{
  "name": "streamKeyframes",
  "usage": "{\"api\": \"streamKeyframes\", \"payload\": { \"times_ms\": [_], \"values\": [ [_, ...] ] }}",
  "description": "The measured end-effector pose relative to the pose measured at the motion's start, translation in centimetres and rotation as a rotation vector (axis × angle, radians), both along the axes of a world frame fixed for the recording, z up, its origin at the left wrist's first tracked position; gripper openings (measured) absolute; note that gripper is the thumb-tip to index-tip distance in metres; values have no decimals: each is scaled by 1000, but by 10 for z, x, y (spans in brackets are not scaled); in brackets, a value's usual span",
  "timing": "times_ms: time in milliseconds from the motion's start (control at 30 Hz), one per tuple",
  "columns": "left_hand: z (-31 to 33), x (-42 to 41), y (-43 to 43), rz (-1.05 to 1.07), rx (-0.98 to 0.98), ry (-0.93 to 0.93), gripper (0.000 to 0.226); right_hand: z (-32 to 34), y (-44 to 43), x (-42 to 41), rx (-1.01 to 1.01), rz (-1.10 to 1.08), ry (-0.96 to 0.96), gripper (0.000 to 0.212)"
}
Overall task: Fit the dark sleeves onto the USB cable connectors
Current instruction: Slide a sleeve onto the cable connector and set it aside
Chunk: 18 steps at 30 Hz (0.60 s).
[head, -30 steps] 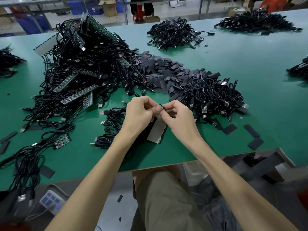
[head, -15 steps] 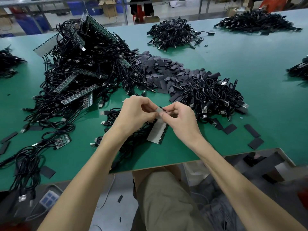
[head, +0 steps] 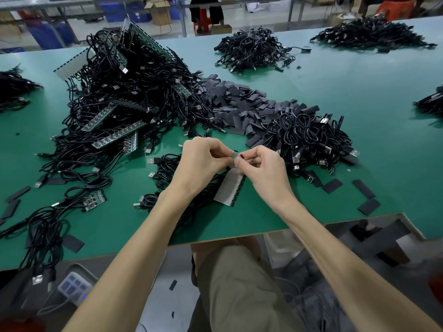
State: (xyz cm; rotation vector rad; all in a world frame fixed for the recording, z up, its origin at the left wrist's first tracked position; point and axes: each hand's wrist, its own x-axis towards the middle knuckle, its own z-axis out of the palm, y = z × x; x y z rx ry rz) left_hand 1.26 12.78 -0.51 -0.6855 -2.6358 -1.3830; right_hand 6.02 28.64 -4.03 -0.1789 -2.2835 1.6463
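Since a moment ago the hands have parted slightly above the tabletop [head: 359,97]: the left hand [head: 203,161] pinches a grey connector [head: 233,154], the right hand [head: 261,167] pinches a dark sleeve [head: 241,155] just beside it; the fitting seems unfinished

Both hands bare: left hand [head: 201,162], right hand [head: 264,169]. Left forearm [head: 134,248] and right forearm [head: 335,248] bare too, along all the length that shows, slim and long. Lower body: a garment [head: 239,295] of khaki-olive cloth over the lap, plain, soft creases and folds across the thighs. Trousers or shorts, cannot tell. A darker line runs down its left edge near the waist; seam or pocket mouth, unclear.
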Motion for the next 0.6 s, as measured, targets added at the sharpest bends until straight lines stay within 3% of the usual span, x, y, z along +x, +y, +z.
{"api": "streamKeyframes", "payload": {
  "times_ms": [167, 333, 600],
  "values": [
    [10, -4, -1, 29, -62, 70, 17, -2, -1, -2, -2, 4, -19, 5],
    [42, 3, 6, 114, 164, 179, 11, -6, -1, -5, 32, 53, -30, 8],
    [83, 19, 20, 17, 508, 306, 14, -7, 0, -5, -34, 86, -15, 26]
  ]
}}
